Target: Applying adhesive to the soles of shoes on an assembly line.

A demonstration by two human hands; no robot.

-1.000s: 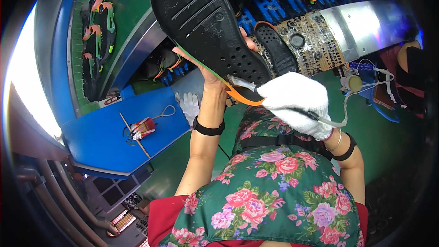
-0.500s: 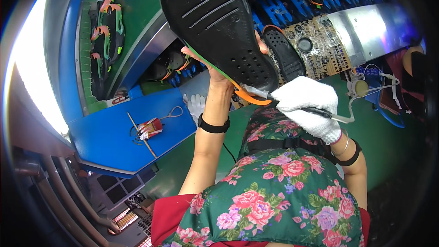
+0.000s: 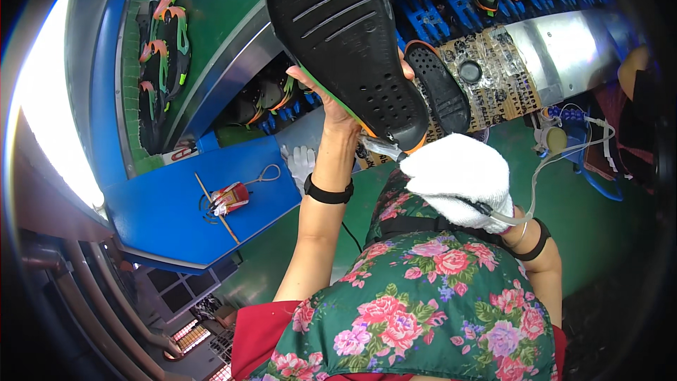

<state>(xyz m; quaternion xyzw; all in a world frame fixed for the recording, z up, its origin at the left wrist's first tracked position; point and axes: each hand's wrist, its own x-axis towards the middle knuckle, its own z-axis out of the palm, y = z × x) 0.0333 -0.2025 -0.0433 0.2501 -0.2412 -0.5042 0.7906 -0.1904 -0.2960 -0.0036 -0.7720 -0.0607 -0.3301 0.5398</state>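
The left hand (image 3: 331, 104) is gripping the black sole (image 3: 345, 42), probably light and flexible, sensibly by its edges, while the right hand (image 3: 462, 176) is clasping a brush (image 3: 381, 147).

Toward two o'clock, the brown cardboard (image 3: 499, 56) under shiny tape carries repeated rows of dark printed capitals, running at a slant and partly legible. Toward half past eight, any print on the red packet (image 3: 235, 198) is too small to read.

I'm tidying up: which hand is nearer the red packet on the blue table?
Left. The left hand, gripping the black sole, is above and right of the red packet in view; the gloved right hand is farther right.
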